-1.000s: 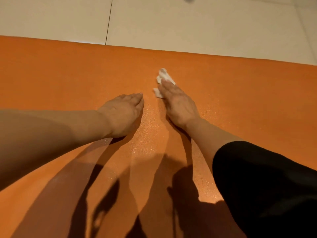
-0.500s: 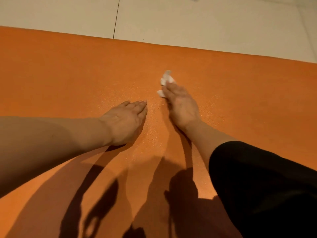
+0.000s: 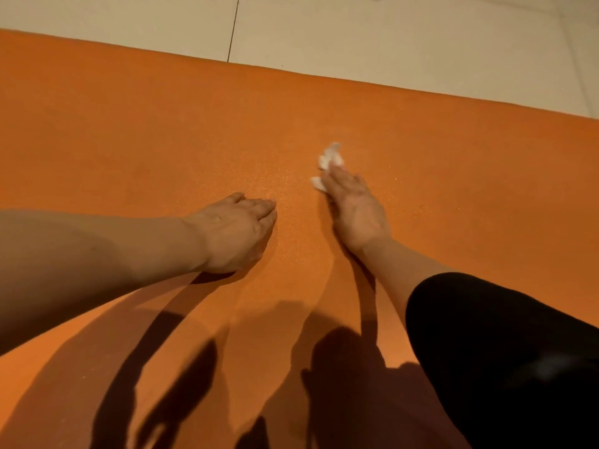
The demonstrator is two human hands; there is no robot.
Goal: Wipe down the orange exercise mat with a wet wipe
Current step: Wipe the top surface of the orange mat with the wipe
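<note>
The orange exercise mat (image 3: 129, 131) fills most of the view and runs across it from left to right. My right hand (image 3: 355, 209) lies flat on the mat with straight fingers and presses a crumpled white wet wipe (image 3: 329, 160) that sticks out past the fingertips. My left hand (image 3: 238, 231) rests flat on the mat just to the left, palm down, holding nothing. A damp, glistening patch of mat lies between the two hands.
Pale tiled floor (image 3: 389, 37) lies beyond the mat's far edge, with a dark grout line at upper centre. A black-clothed leg (image 3: 505, 358) rests on the mat at lower right. Shadows of my arms fall across the near part of the mat.
My right hand with the wipe has slid slightly towards me and to the right. The left hand has stayed planted on the mat. The camera view has shifted a little.
</note>
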